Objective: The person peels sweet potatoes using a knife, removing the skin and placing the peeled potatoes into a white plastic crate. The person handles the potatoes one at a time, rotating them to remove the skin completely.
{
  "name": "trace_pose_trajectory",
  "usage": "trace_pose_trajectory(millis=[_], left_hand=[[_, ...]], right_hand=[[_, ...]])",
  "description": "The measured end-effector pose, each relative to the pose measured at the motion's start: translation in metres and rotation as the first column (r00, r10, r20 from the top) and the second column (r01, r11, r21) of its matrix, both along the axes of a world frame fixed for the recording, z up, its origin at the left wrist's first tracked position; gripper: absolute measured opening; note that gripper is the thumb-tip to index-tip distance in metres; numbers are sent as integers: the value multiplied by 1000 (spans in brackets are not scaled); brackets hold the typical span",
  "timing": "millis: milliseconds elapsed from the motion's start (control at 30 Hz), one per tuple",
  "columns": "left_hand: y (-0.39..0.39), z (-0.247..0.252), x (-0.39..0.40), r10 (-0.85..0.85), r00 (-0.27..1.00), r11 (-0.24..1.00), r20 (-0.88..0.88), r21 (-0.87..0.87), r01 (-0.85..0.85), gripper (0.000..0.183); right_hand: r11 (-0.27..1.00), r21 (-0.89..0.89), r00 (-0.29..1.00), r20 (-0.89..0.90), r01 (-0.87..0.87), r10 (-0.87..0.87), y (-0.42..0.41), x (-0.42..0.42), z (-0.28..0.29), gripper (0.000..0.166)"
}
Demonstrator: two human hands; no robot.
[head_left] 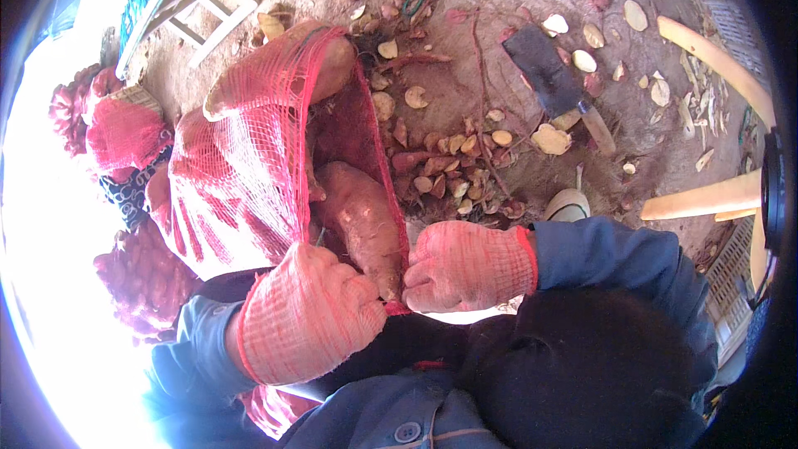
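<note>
A red mesh sack full of large tubers stands at the left, its mouth facing me. My left hand, in a pale knit glove with red markings, is closed on the near left edge of the mouth. My right hand, gloved alike, is closed at the near right edge. Between them a long reddish-brown tuber shows in the opening. Another big tuber lies at the sack's far end under the mesh. The fingertips of both hands are hidden.
A cleaver-like blade with a wooden handle lies on the dirt floor among cut tuber slices. More filled red mesh sacks are at the left, near a folding stool frame. Plastic crates stand along the right.
</note>
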State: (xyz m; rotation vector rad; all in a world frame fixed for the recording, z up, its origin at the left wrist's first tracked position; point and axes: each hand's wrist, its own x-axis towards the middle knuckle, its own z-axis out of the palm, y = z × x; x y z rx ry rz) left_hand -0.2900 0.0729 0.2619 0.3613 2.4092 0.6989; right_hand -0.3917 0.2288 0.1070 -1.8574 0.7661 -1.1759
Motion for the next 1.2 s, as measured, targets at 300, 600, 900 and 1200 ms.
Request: trace_pose_trajectory(millis=[300,600,900,1200], left_hand=[[3,-8,19,-65,998,997,-7,30,66,21],[9,-16,22,19,999,1000,47,-4,-18,12],[15,4,5,-18,1000,998,9,-64,18,12],[29,-13,15,191,975,982,-113,11,-191,14]], right_hand=[[964,227,984,-140,140,-110,-9,-9,6,22],[984,-173,987,-150,34,-61,-20,20,0,10],[959,-229,952,-213,170,-219,-31,14,1,20],[927,-319,947,-182,197,-264,-47,9,-6,18]])
